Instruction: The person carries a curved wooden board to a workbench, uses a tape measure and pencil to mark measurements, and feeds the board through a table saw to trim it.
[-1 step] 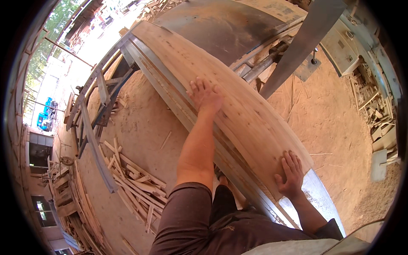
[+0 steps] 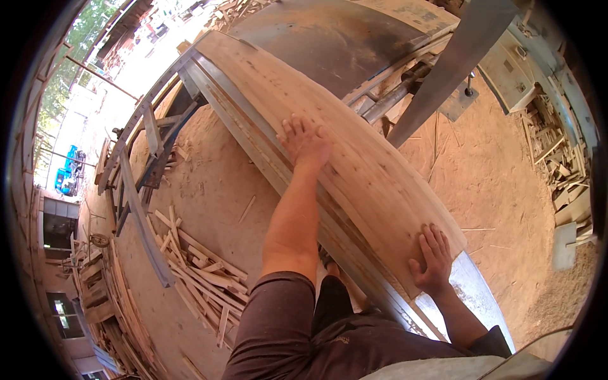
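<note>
A long, wide wooden board (image 2: 354,158) with dark knots and streaks lies flat in front of me, running from the far left to the near right. My left hand (image 2: 307,144) rests on its left part, fingers spread and palm down. Near the board's right end, my right hand (image 2: 434,259) lies on the wood with its fingers stretched out and its thumb apart. Neither hand grips anything. Under the board's near edge run long metal rails (image 2: 247,139), and bright sheet metal (image 2: 472,297) shows beyond its right end.
A wide grey metal band (image 2: 453,69) slants down behind the board, beside a metal shaft (image 2: 396,98). A dark metal plate (image 2: 329,47) lies at the back. Wood strips (image 2: 206,272) are heaped on the floor at left; offcuts (image 2: 563,158) pile up at right.
</note>
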Motion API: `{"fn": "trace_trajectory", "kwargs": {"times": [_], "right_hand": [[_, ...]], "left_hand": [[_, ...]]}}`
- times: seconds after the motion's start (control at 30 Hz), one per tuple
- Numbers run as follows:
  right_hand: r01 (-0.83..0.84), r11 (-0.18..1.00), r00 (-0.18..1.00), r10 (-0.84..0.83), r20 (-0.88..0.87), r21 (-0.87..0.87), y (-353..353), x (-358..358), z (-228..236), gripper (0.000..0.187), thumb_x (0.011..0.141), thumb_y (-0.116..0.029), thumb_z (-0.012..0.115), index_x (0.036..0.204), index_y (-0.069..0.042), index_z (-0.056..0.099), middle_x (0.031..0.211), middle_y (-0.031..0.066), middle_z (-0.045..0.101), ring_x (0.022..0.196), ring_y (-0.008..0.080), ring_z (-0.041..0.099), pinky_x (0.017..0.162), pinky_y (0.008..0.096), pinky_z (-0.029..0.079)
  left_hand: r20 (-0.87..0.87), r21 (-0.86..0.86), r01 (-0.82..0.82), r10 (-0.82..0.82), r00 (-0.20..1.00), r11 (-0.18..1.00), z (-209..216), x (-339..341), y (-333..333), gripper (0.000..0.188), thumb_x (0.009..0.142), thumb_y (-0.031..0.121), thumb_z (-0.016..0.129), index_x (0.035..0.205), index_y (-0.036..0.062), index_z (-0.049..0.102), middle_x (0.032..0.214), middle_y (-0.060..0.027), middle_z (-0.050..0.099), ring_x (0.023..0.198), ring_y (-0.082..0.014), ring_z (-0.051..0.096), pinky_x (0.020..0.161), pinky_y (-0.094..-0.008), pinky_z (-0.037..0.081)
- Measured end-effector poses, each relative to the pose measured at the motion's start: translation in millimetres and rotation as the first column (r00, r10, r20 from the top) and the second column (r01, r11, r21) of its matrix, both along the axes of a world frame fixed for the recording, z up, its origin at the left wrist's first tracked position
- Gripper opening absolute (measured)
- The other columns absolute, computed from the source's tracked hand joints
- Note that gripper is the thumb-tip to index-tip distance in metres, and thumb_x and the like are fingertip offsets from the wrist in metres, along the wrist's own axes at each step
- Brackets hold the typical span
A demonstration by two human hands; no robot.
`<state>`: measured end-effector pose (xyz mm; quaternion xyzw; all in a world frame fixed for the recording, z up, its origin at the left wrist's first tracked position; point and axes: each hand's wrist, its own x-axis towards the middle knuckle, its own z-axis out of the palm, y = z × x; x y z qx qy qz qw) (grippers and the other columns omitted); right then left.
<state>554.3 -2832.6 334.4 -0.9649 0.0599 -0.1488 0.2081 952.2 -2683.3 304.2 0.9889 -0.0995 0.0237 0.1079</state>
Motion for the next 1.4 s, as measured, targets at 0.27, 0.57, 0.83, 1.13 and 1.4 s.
{"fn": "trace_trajectory", "kwargs": {"times": [0.27,0.57,0.83,1.13,1.4], "right_hand": [[-0.010,1.000,1.000,0.010,-0.005,-0.011,2.9,16.0,-0.8,0.060,0.073,-0.018,0.071,0.127,0.004,0.058,0.144,0.0220,0.051,0.138,0.0420,0.043,0.115,0.0560,0.032],[-0.015,1.000,1.000,0.015,0.004,-0.006,8.8,36.3,4.5,0.059,0.072,-0.016,0.072,0.125,0.006,0.059,0.143,0.0230,0.053,0.138,0.0421,0.044,0.115,0.0562,0.032],[-0.015,0.999,1.000,0.015,0.003,-0.035,13.2,45.5,3.4,0.061,0.070,-0.014,0.072,0.127,0.004,0.059,0.143,0.0222,0.053,0.139,0.0416,0.044,0.115,0.0553,0.032],[-0.005,0.999,1.000,0.004,-0.019,-0.046,15.9,45.6,5.2,0.060,0.071,-0.012,0.069,0.129,0.003,0.058,0.144,0.0224,0.052,0.137,0.0425,0.045,0.114,0.0547,0.034],[0.001,1.000,0.999,-0.001,-0.033,-0.015,17.9,47.7,9.5,0.057,0.073,-0.009,0.065,0.128,0.002,0.058,0.144,0.0223,0.052,0.138,0.0435,0.044,0.115,0.0550,0.032]], "left_hand": [[0.008,-0.018,0.005,-0.005,1.000,1.000,4.3,13.7,3.9,0.066,0.100,0.042,0.035,0.153,0.0032,0.033,0.165,-0.0113,0.020,0.153,-0.0342,0.012,0.123,-0.0533,0.008],[-0.006,-0.019,0.011,-0.011,1.000,1.000,6.5,30.3,10.9,0.067,0.101,0.044,0.034,0.155,0.0033,0.029,0.165,-0.0104,0.018,0.153,-0.0331,0.011,0.123,-0.0510,0.008],[-0.071,0.064,0.018,-0.013,0.997,0.998,11.4,43.7,12.3,0.067,0.103,0.042,0.032,0.157,0.0054,0.023,0.166,-0.0094,0.014,0.154,-0.0329,0.007,0.123,-0.0531,0.005],[-0.084,0.012,0.032,-0.031,0.996,0.999,9.0,41.0,14.3,0.067,0.103,0.043,0.032,0.157,0.0044,0.024,0.166,-0.0122,0.015,0.154,-0.0340,0.007,0.123,-0.0539,0.004],[-0.093,0.022,0.023,-0.021,0.995,1.000,9.0,42.3,13.5,0.067,0.102,0.041,0.032,0.157,0.0037,0.024,0.166,-0.0123,0.014,0.154,-0.0338,0.007,0.123,-0.0534,0.004]]}}
